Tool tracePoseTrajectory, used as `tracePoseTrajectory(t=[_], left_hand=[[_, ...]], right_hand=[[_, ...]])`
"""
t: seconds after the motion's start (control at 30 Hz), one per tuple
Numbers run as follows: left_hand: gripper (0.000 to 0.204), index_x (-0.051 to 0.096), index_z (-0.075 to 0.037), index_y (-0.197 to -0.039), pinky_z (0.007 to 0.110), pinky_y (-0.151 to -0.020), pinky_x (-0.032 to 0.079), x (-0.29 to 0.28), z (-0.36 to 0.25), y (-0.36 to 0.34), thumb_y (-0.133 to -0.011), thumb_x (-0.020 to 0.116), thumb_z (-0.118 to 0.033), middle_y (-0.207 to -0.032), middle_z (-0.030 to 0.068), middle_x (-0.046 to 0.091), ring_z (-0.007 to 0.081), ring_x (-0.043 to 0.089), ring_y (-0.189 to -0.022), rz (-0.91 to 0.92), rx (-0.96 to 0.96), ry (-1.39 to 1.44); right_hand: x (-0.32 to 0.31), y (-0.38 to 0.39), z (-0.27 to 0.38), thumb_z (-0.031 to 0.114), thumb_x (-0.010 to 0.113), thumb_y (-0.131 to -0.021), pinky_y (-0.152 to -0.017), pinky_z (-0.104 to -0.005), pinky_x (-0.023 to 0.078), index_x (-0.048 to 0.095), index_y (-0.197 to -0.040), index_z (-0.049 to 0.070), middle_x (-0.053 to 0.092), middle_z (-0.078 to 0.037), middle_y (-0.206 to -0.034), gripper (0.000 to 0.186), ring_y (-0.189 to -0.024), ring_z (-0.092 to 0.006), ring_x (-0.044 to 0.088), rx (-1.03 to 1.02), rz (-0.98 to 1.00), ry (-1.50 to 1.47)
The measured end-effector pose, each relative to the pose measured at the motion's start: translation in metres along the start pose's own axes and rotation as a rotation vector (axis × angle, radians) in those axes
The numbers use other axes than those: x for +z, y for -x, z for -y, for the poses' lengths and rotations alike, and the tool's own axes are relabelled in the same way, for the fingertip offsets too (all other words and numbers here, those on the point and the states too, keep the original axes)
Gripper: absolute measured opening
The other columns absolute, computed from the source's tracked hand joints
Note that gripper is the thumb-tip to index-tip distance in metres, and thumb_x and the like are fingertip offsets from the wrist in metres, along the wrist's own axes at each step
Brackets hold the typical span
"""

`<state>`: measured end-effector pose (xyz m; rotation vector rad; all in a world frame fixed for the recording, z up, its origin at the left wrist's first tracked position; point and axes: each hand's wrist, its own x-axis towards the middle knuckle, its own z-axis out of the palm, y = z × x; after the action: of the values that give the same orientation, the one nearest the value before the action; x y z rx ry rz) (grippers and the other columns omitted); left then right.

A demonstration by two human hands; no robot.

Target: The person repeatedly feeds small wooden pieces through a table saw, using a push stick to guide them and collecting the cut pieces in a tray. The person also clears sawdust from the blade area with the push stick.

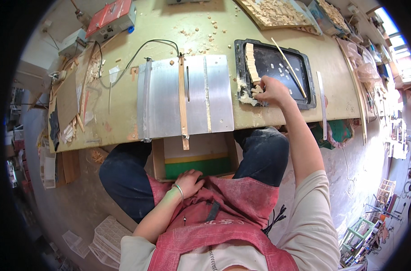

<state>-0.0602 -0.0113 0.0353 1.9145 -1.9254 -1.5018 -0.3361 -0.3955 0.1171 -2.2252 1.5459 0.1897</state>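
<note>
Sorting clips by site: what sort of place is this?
Likely a small woodworking shop: a slotted metal plate on the bench, wood blocks lined up in a tray, and heaped wood bits.

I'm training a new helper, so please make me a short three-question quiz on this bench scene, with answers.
1. Which hand is over the black tray?
2. True or false: the metal ruler lies to the right of the tray.
3. Fill in the gap: the left hand rests in the lap on the red ____.

Key: 1. The right hand. 2. True. 3. Apron.
</note>
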Motion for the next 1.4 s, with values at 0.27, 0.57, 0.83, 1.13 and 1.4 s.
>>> tracePoseTrajectory(t=[0.27, 0.57, 0.83, 1.13, 1.4], left_hand=[[0.042, 0.067, -0.006, -0.131, 0.051, -0.106, 0.049, 0.006, 0.006, -0.001, -0.099, 0.064, -0.035, -0.127, 0.0209, 0.066, 0.0430, 0.062, -0.121, -0.013, 0.016, -0.009], [0.042, 0.067, -0.007, -0.131, 0.050, -0.106, 0.049, 0.005, 0.005, -0.001, -0.100, 0.064, -0.035, -0.128, 0.0213, 0.066, 0.0429, 0.062, -0.122, -0.007, 0.016, 0.005], [0.040, 0.068, -0.006, -0.128, 0.049, -0.105, 0.050, 0.006, 0.006, -0.001, -0.099, 0.064, -0.034, -0.125, 0.0216, 0.067, 0.0435, 0.063, -0.119, -0.032, 0.035, 0.036], [0.039, 0.068, -0.005, -0.126, 0.050, -0.102, 0.051, 0.004, 0.004, -0.001, -0.099, 0.064, -0.033, -0.122, 0.0209, 0.067, 0.0430, 0.063, -0.117, -0.030, 0.045, 0.018], [0.038, 0.068, -0.006, -0.126, 0.050, -0.102, 0.051, 0.003, 0.004, -0.001, -0.100, 0.064, -0.033, -0.123, 0.0206, 0.067, 0.0428, 0.063, -0.118, -0.028, 0.048, 0.008]], right_hand=[[-0.001, 0.009, 0.027, 0.044, 0.080, -0.078, -0.092, -0.0477, 0.058, 0.069, -0.118, 0.006, 0.077, -0.019, -0.114, 0.056, -0.109, -0.0369, 0.073, 0.099, -0.008, 0.090], [-0.004, 0.010, 0.007, 0.045, 0.081, -0.080, -0.092, -0.0488, 0.058, 0.066, -0.109, 0.005, 0.076, -0.020, -0.112, 0.052, -0.110, -0.0380, 0.073, 0.166, -0.016, 0.075], [0.005, 0.013, -0.050, 0.032, 0.073, -0.088, -0.089, -0.0467, 0.056, 0.072, -0.118, 0.005, 0.076, -0.019, -0.110, 0.040, -0.104, -0.0368, 0.072, 0.188, -0.239, -0.122], [0.030, 0.037, -0.065, 0.007, 0.056, -0.088, -0.088, -0.0467, 0.055, 0.080, -0.099, 0.005, 0.070, -0.019, -0.098, 0.026, -0.096, -0.0396, 0.069, -0.057, -0.392, -0.279], [0.032, 0.037, -0.066, 0.007, 0.056, -0.088, -0.089, -0.0487, 0.054, 0.078, -0.104, 0.007, 0.068, -0.018, -0.103, 0.027, -0.098, -0.0400, 0.068, -0.048, -0.381, -0.280]])
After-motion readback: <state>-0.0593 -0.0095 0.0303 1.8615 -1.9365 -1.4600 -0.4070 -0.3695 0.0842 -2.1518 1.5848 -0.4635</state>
